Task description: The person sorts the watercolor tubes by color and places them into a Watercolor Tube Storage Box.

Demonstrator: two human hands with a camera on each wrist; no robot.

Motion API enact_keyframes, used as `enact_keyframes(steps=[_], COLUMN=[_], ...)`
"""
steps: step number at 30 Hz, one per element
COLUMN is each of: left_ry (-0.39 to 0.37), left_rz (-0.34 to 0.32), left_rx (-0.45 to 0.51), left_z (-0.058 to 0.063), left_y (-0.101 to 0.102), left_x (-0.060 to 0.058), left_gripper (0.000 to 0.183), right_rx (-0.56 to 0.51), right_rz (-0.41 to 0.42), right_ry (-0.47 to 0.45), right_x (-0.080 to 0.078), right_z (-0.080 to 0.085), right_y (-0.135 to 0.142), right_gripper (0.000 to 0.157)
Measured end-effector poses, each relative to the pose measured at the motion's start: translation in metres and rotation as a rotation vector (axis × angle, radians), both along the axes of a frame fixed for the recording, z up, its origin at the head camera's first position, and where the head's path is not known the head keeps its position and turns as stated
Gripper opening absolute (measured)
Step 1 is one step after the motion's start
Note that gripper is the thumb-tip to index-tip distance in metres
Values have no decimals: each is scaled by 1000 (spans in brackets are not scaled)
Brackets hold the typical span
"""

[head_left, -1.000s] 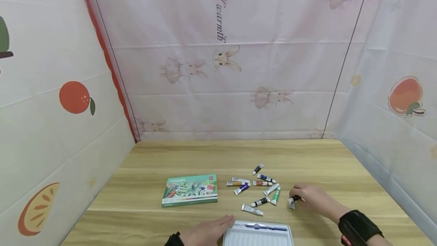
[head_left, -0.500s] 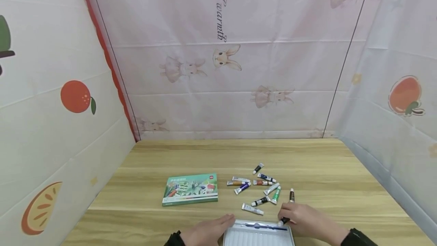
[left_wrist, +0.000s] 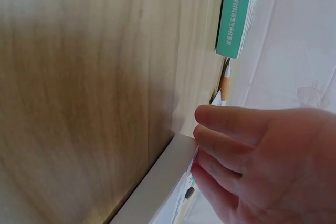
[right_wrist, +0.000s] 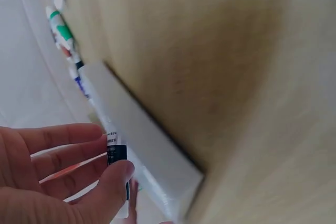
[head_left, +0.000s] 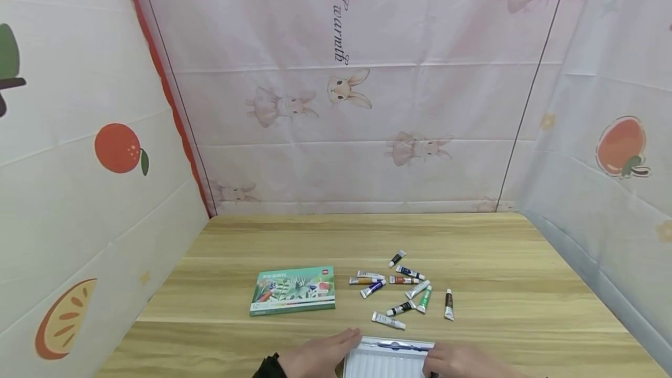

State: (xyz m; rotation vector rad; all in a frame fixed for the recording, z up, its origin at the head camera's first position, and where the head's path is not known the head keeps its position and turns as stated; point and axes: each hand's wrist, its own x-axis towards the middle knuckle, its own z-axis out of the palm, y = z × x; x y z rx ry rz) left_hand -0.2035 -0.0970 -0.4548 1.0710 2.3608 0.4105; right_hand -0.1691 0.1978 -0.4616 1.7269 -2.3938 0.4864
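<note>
A white ribbed tray [head_left: 385,363] lies at the table's front edge, cut off by the frame, with a thin blue paintbrush [head_left: 396,346] along its far side. My left hand [head_left: 321,356] rests against the tray's left side with fingers extended, touching its corner in the left wrist view. My right hand [head_left: 462,360] is over the tray's right end. Between thumb and fingers it pinches a dark-labelled paint tube [right_wrist: 116,153], whose white cap points down in the right wrist view. In the head view that tube is mostly hidden by the hand.
Several paint tubes lie scattered beyond the tray, among them a green one [head_left: 424,300], a white one [head_left: 388,321] and a dark brown one [head_left: 448,304] apart at the right. A green illustrated box [head_left: 292,291] lies to the left. Printed cloth walls enclose the table.
My right hand has carried the paint tube from the table's right side toward me and left, over the tray. The left hand stays at the tray's side.
</note>
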Motion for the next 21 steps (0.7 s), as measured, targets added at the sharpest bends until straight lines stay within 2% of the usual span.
enact_keyframes(steps=[2, 5, 10, 17, 21], left_ry=[0, 2, -3, -8, -15], left_rz=[-2, -9, -4, -6, -11], left_rx=[-1, -1, 12, 14, 13], left_z=[1, 1, 4, 2, -2], left_y=[0, 0, 1, 0, -1], left_x=[0, 1, 3, 2, 0], left_gripper=[79, 79, 81, 83, 84], right_rx=[7, 25, 29, -17, -37], right_rz=[8, 10, -16, 51, 37], right_ry=[58, 95, 55, 99, 75], right_x=[2, 4, 9, 7, 8], right_z=[-4, -8, -8, -12, -12], right_y=[0, 2, 6, 11, 13], right_gripper=[8, 10, 12, 13, 10])
